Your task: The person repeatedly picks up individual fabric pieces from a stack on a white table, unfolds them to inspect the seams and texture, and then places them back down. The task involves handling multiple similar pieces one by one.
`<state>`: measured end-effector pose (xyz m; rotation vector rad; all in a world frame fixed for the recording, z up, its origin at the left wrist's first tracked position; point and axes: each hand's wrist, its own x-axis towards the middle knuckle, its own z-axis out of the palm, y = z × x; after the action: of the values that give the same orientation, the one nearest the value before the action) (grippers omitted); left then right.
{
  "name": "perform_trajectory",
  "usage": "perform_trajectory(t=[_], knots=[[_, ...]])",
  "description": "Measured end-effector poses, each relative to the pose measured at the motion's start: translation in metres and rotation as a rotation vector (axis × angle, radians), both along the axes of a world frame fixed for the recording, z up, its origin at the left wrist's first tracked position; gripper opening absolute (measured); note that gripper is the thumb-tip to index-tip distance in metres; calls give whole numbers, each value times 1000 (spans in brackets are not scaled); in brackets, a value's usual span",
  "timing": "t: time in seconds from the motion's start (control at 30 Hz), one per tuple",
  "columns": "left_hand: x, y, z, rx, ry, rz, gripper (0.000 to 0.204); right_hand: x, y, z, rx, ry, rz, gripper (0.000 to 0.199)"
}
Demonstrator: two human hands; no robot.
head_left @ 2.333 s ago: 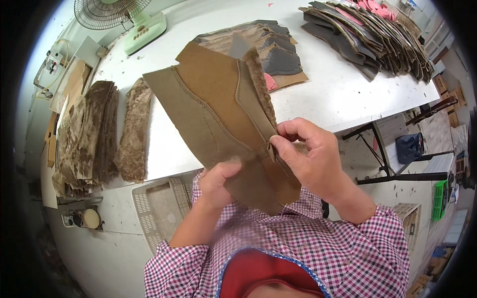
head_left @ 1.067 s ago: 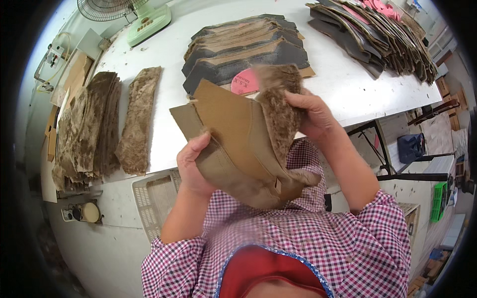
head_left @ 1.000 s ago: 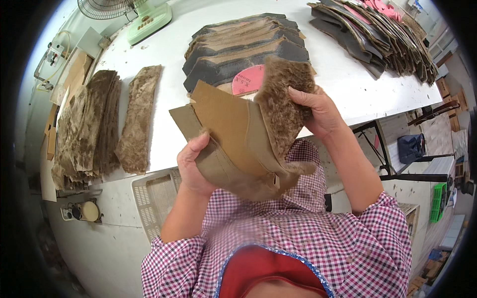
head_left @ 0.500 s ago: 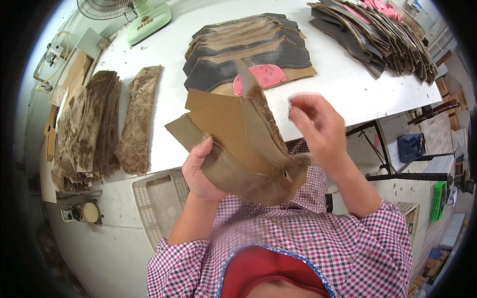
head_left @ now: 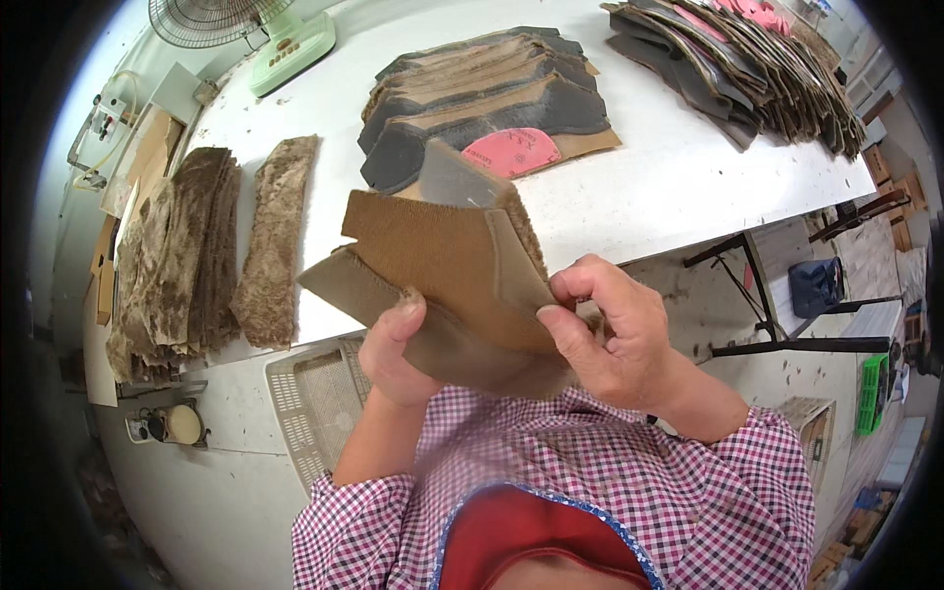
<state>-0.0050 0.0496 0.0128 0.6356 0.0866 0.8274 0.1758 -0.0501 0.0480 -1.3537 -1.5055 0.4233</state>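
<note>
Above the table's near edge I hold a stitched brown shoe upper (head_left: pixel 438 246) with fuzzy lining showing along its right edge. My left hand (head_left: pixel 398 344) grips its lower left part, the thumb lying on the outer face. At its right edge my right hand (head_left: pixel 615 334) pinches it between thumb and finger. The lower end of the upper is blurred. Just beyond it lies an overlapping row of grey and tan pieces (head_left: pixel 492 133), with a rounded pink piece (head_left: pixel 511 149) on the nearest one.
Brown furry pieces (head_left: pixel 182 256) are stacked on the white table (head_left: pixel 629 197) at left, beside a single furry strip (head_left: pixel 277 236). Another thick stack (head_left: pixel 737 74) lies at far right. A green fan (head_left: pixel 295 54) stands at the back left. Below the table edge is a plastic basket (head_left: pixel 315 403).
My right hand has come down and left and now grips the right edge of the upper. The upper has turned and shifted slightly left.
</note>
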Motion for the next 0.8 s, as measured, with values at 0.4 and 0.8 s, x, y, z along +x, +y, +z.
perform_trajectory(t=[0.4, 0.8], knots=[[3, -7, -10, 9, 295, 44, 56, -1, 6, -4, 43, 78, 15, 14], [4, -9, -16, 100, 387, 28, 52, -1, 6, -3, -22, 274, 41, 10]])
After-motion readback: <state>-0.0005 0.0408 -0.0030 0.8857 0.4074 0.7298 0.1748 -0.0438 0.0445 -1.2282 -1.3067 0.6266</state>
